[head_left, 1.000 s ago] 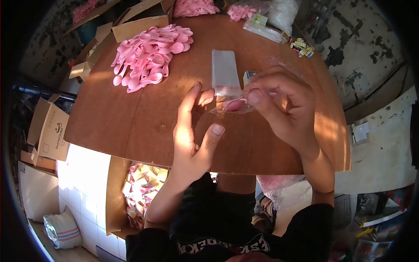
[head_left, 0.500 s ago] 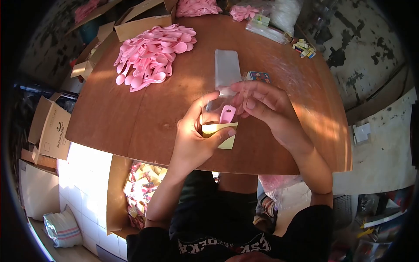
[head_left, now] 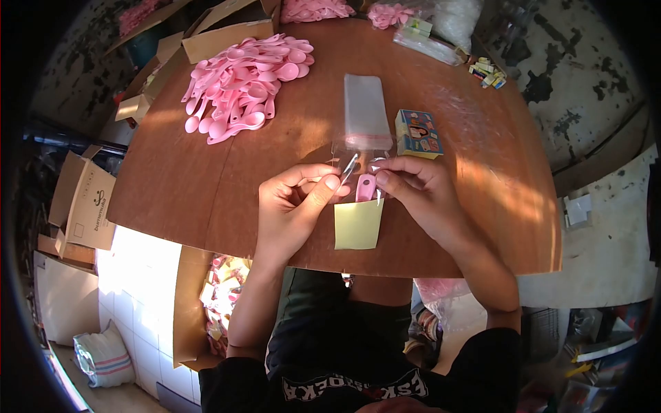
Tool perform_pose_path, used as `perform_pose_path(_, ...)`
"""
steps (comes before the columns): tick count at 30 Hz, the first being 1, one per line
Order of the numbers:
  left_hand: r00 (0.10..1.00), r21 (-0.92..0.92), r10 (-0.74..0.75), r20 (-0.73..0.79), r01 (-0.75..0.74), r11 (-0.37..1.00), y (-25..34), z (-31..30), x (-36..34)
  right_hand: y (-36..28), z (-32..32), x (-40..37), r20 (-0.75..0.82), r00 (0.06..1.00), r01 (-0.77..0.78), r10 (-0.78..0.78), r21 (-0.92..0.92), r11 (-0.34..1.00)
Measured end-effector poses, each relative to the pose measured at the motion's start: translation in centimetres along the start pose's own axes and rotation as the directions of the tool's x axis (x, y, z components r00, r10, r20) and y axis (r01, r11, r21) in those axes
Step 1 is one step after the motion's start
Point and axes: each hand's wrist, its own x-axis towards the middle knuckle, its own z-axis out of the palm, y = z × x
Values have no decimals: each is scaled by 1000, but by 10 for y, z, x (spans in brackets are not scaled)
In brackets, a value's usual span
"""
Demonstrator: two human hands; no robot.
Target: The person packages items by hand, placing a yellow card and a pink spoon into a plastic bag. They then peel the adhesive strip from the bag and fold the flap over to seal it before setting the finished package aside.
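My left hand (head_left: 292,206) pinches one side of a small clear plastic bag (head_left: 348,168) near its top. On the opposite side, my right hand (head_left: 427,199) grips the bag between thumb and forefinger. The holed handle end of a pink spoon (head_left: 365,187) shows between my hands, the rest of it hidden behind a pale yellow card (head_left: 357,227) that hangs below. Just beyond my fingers lies a stack of flat clear bags (head_left: 366,110). A colourful small box (head_left: 418,131) with yellow sides rests to the right of the stack.
A heap of pink spoons (head_left: 241,89) covers the table's (head_left: 186,186) far left. Cardboard boxes (head_left: 231,41) stand behind it. At the back right are plastic packs (head_left: 427,48) and small yellow boxes (head_left: 487,72). Below the table's front edge, an open carton (head_left: 189,303) holds several packed pieces.
My left hand has let go of the card and now pinches the bag's side. My right hand has closed on the other side. The card hangs fully visible, and the colourful box is uncovered.
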Motion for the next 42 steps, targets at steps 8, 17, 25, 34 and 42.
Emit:
perform_pose_path(8,991,152,125,-42,-117,981,-3,-3,0,22,0,1,-22,986,166,-166,27,986)
perform_pose_path(17,986,242,102,128,-131,961,8,-22,-2,25,-7,2,118,945,311,-304,-49,949)
perform_pose_path(25,990,225,57,127,-85,971,10,-20,-3,23,-8,0,141,936,342,-324,-134,930)
perform_pose_path(34,989,161,23,149,-47,986,1,-26,-2,26,-1,-3,121,902,430,-415,-157,889)
perform_pose_path(42,918,342,-222,327,104,934,38,-32,-50,13,-2,-18,270,920,327,-286,-125,937)
